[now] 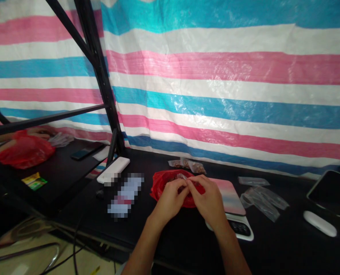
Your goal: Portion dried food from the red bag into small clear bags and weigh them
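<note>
My left hand (172, 196) and my right hand (202, 191) meet over an open red plastic bag (158, 183). The fingertips of both are pinched together on a small clear plastic bag (182, 176), most of which my fingers hide. What lies inside the red bag is largely covered by my hands. Beside my right hand is a white scale (248, 231) with a pink and pale platform (230, 196), partly behind my right wrist. Several small clear bags with brown bits (197, 167) lie just behind the red bag.
Flat clear bags (265, 200) lie right of the scale. Farther right are a dark-screened phone (332, 193) and a white oblong case (319, 224). A white power bank (114, 170) lies left. Past a black metal post (101, 82), another person's hand touches a red bag (29, 151).
</note>
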Motion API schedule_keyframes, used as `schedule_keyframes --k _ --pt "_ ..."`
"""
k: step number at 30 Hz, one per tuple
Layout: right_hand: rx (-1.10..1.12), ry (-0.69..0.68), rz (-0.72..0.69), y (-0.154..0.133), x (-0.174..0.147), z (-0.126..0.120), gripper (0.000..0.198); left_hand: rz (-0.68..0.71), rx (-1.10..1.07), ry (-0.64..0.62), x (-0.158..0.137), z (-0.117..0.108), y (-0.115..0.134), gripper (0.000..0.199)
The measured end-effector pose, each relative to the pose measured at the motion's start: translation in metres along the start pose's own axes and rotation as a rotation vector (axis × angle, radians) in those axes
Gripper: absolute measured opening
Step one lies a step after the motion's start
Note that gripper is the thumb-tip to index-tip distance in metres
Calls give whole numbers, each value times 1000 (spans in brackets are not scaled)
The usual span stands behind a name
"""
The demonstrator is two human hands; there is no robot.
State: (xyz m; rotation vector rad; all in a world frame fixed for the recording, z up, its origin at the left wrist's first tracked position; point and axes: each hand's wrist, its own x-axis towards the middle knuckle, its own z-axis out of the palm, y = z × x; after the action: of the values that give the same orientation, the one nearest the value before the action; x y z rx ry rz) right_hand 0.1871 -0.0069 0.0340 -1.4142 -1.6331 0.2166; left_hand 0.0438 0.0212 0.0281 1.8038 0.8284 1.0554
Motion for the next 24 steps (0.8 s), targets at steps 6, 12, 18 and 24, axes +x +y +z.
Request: schedule_keyframes --k 6,12,18,24 --pt "-35 47 14 -1 0 0 21 -38 -35 59 0 3 3 24" --pt "-215 151 -55 -7 0 -1 22 -73 -86 264 4 6 2 31" --pt "-120 180 -66 -5 -1 -1 25 -81 -292 372 9 7 -1 29" --pt "-53 212 133 5 0 2 41 -210 -555 329 11 1 -2 42"
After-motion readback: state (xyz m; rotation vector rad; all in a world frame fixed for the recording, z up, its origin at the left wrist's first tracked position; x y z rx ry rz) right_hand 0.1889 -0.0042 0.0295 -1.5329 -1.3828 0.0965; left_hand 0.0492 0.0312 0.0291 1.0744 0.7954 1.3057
